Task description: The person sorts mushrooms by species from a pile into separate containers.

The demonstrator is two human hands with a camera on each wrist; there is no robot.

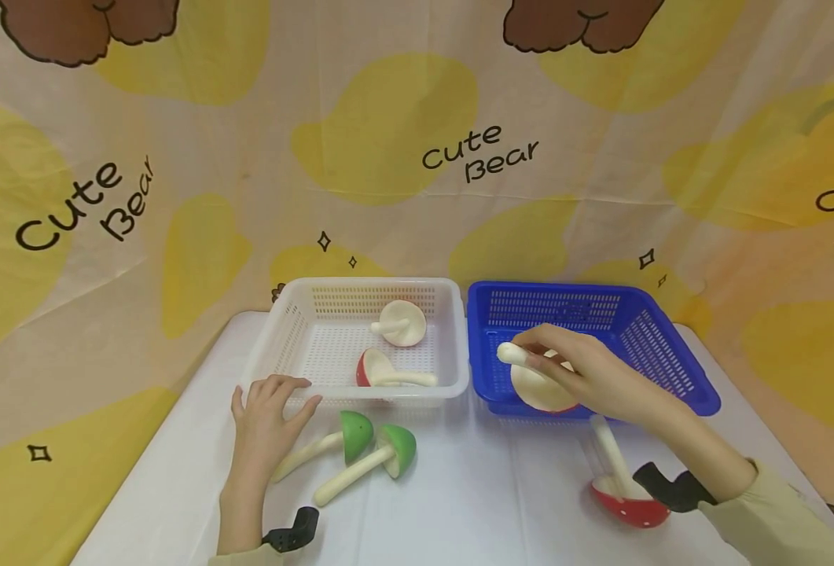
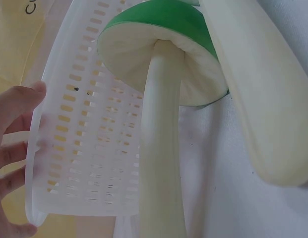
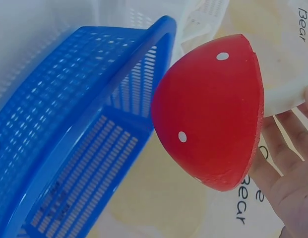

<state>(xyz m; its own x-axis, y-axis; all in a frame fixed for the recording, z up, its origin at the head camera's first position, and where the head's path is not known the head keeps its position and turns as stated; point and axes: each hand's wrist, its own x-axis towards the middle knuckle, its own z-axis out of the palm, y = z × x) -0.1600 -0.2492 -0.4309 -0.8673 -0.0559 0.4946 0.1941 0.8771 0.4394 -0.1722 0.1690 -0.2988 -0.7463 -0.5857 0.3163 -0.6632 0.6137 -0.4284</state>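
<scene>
Above the blue basket (image 1: 671, 346), my right hand (image 1: 586, 369) pinches a toy mushroom by its pale stem (image 1: 512, 354). Its red cap with white dots (image 3: 208, 114) shows in the right wrist view, tilted beside the basket's rim. At the front left corner of the white basket (image 1: 452, 346), my left hand (image 1: 264, 417) holds the rim, thumb outside and the other fingers over the edge. Beside that hand, two green-capped toy mushrooms (image 1: 395, 452) lie on the table; one stem (image 2: 161, 148) stretches close across the left wrist view.
Inside the white basket lie two red-capped mushrooms (image 1: 401, 324). Another red-capped mushroom (image 1: 632, 511) is on the table in front of the blue basket, partly under my right forearm. A printed cloth (image 1: 388, 126) hangs behind both baskets, which stand side by side.
</scene>
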